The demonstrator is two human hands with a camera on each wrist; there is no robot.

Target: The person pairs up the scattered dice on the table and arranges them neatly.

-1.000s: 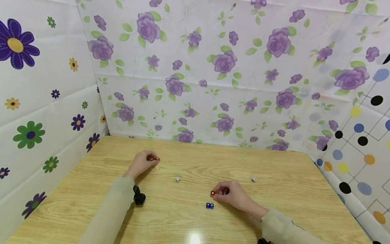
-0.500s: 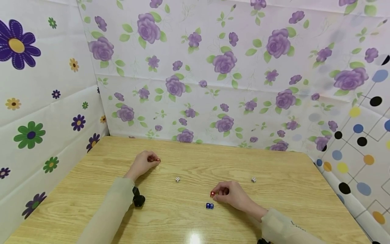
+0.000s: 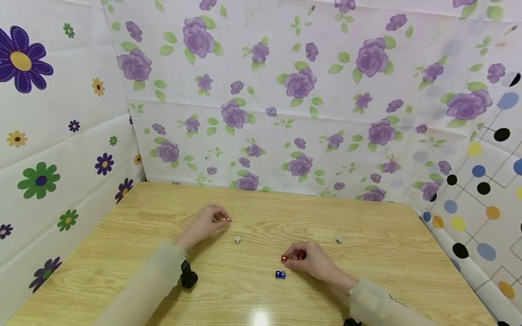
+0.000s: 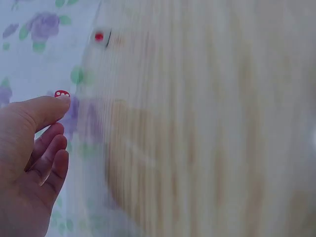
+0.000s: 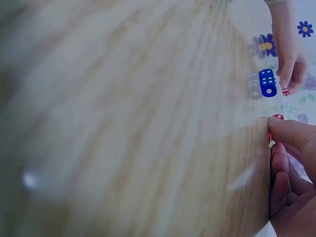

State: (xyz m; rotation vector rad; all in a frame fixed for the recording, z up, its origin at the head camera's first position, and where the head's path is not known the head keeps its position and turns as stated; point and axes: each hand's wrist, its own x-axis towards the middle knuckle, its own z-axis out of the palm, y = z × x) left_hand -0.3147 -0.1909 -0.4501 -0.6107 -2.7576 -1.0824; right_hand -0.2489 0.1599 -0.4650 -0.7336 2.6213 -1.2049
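Note:
My left hand [image 3: 207, 222] pinches a red die [image 3: 228, 220] between thumb and fingertips, over the far left-middle of the table. In the left wrist view only part of that red die [image 4: 62, 94] shows past the thumb. My right hand [image 3: 311, 260] pinches another red die [image 3: 284, 259] low at the tabletop. Just in front of it, two blue dice [image 3: 280, 275] sit side by side. In the right wrist view the thumb covers most of the right hand's red die [image 5: 278, 117], and the blue dice [image 5: 267, 83] stand beyond it.
One white die [image 3: 238, 239] lies in front of the left hand; a second white die [image 3: 339, 240] is farther right, beyond the right hand. The wooden table [image 3: 244, 294] meets flower-printed cloth [image 3: 261, 90] at its back edge.
My left hand has moved right and slightly nearer, carrying its red die toward the middle. My right hand, the blue dice and the white dice have stayed in place.

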